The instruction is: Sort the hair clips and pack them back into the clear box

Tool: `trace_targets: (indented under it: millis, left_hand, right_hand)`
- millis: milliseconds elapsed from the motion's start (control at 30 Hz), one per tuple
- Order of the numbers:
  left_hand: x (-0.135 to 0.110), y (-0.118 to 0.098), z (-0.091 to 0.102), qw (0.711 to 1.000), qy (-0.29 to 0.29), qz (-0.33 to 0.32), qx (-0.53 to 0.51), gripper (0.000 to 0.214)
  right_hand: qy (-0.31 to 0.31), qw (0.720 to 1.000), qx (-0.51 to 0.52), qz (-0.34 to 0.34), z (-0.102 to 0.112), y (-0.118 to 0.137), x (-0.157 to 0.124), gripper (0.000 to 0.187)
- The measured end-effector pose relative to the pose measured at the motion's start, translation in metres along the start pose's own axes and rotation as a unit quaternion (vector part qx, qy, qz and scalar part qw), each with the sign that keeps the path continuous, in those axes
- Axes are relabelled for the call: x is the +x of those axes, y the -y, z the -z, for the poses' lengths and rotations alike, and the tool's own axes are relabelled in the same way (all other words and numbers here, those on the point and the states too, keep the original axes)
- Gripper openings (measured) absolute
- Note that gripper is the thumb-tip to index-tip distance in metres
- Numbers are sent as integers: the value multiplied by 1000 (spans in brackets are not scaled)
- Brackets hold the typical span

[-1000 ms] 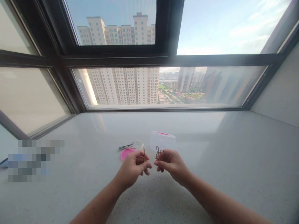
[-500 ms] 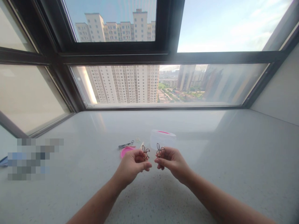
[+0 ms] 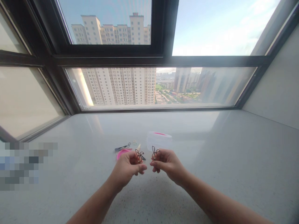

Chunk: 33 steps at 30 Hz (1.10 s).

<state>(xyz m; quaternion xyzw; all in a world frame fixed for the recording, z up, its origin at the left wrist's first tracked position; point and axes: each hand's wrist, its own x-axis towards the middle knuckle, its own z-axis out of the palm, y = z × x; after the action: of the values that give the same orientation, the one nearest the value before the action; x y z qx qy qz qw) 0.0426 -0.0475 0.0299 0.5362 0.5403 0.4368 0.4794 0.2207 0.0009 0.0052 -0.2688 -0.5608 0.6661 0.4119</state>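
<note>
Fingers and thumb of the left hand (image 3: 126,168) are clamped on the left wire figure (image 3: 139,154), loops up, and the right hand (image 3: 170,163) pinches the right wire figure (image 3: 154,153) just across from it, the pair near but apart! Over the sill (image 3: 154,199) they're held, clear box (image 3: 160,141) behind the right hand, pink dish (image 3: 121,153) partly hidden behind the left.

Left grip (image 3: 127,168) and right grip (image 3: 167,161) each pinch a looped piece (image 3: 139,156).
</note>
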Motion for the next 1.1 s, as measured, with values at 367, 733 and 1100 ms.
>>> trace_targets:
  millis: [367,733,1100]
  left_hand:
    - [3,6,1,1000,27,6,-8,24]
    - [5,12,0,999,33,-15,3,24]
    - [0,14,-5,995,24,-77,66,14]
  right_hand:
    - [-7,1000,6,-19,-4,0,0,33]
    - [51,998,-12,-20,-4,-15,-2,32]
    - [27,999,-39,-11,-5,-17,-1,34]
